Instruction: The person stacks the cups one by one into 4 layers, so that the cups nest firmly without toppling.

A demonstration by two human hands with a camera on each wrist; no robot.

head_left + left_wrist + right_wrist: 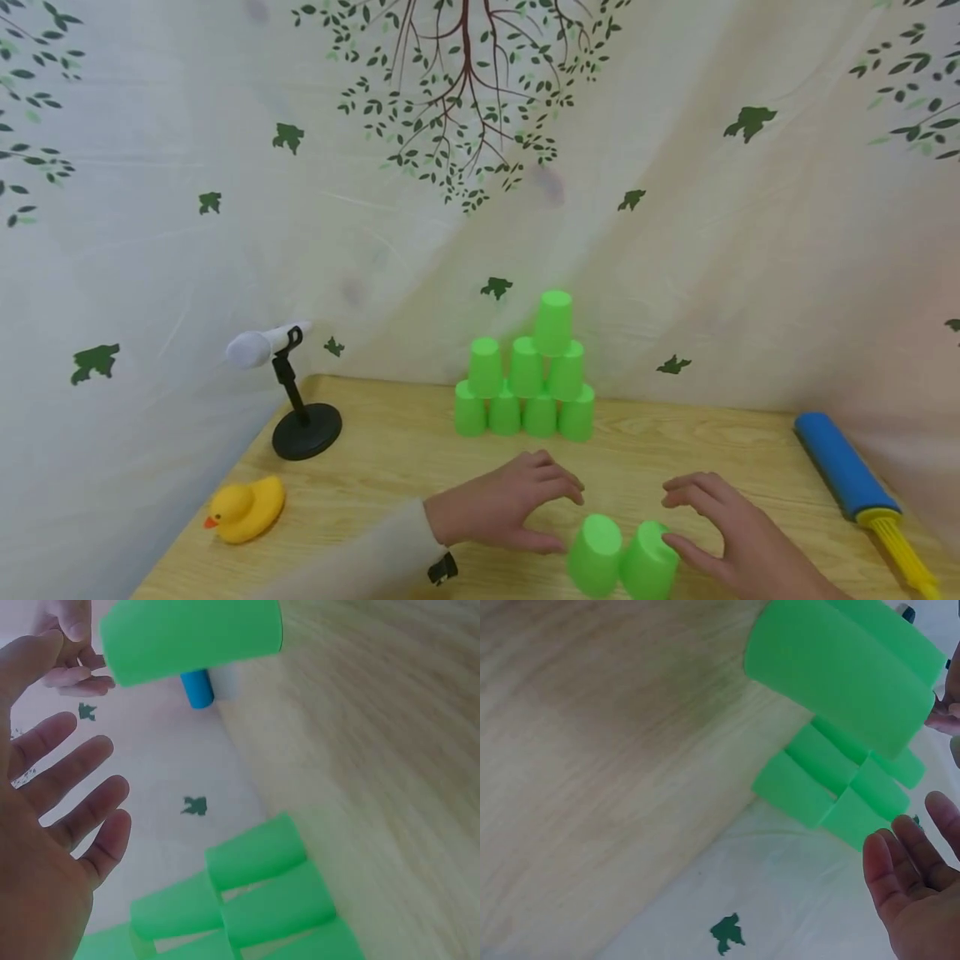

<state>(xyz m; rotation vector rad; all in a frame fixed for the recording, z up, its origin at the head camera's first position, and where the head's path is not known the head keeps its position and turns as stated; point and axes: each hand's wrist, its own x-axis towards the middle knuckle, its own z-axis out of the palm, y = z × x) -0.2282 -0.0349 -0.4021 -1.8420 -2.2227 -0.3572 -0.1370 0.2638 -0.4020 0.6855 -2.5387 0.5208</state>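
Note:
Two upside-down green cups stand side by side near the front of the table, a left cup (596,554) and a right cup (650,567). My left hand (517,504) hovers left of the pair, fingers loosely bent and holding nothing. On the other side is my right hand (731,533), its thumb tip overlapping the right cup's edge in the head view. Both wrist views show spread, relaxed fingers (82,772) and an empty palm (930,922). Farther back rises a stack of green cups (521,408), with three in its middle row and a single cup (555,323) on top, toward the right.
A white microphone (258,347) on a black stand (306,431) is at the back left, with a yellow rubber duck (247,510) in front. Along the right edge lies a blue and yellow pump-like tube (846,462). A leaf-printed cloth (405,317) hangs behind the wooden table (390,442).

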